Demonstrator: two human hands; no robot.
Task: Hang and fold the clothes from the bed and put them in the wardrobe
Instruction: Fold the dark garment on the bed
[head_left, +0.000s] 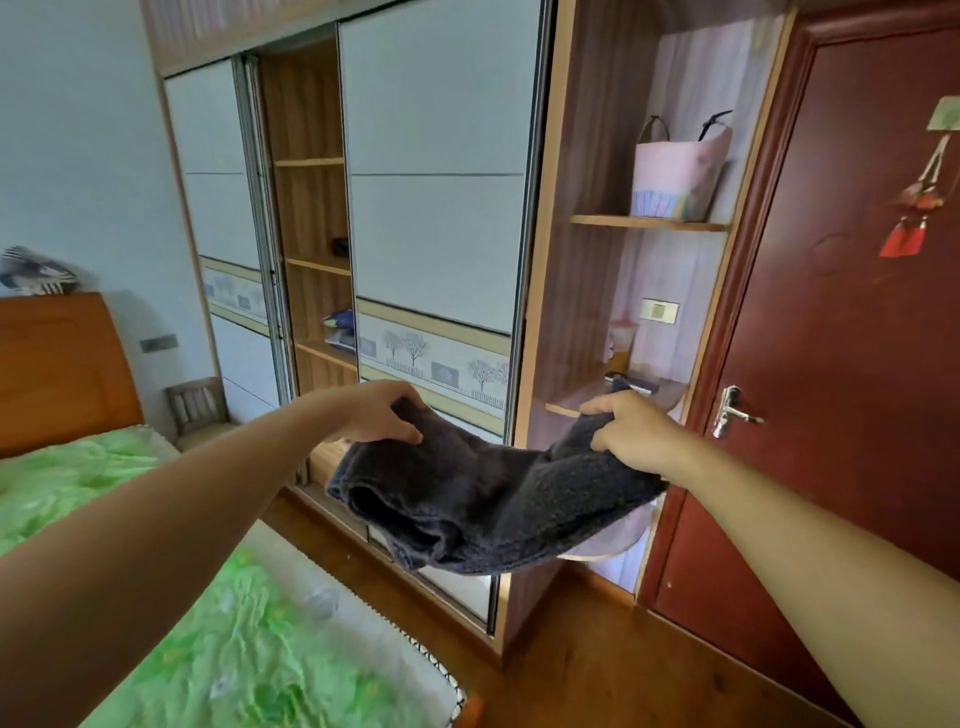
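Note:
A folded dark grey fleece garment (488, 499) hangs in the air between my two hands, in front of the wardrobe (436, 208). My left hand (376, 410) grips its left upper edge and my right hand (631, 434) grips its right upper edge. Both arms are stretched forward. The wardrobe's white sliding doors are partly apart, showing a narrow column of wooden shelves (317, 265) with folded clothes (340, 327) on one shelf. The bed (244, 654) with a green patterned cover lies at the lower left.
Open corner shelves (649, 223) at the wardrobe's right end hold a pink bag (675, 176) and small items. A dark red door (841, 338) with a metal handle (732, 413) stands at the right. A wooden headboard (62, 369) and a chair (197, 405) stand at the left. Wooden floor (597, 649) lies below.

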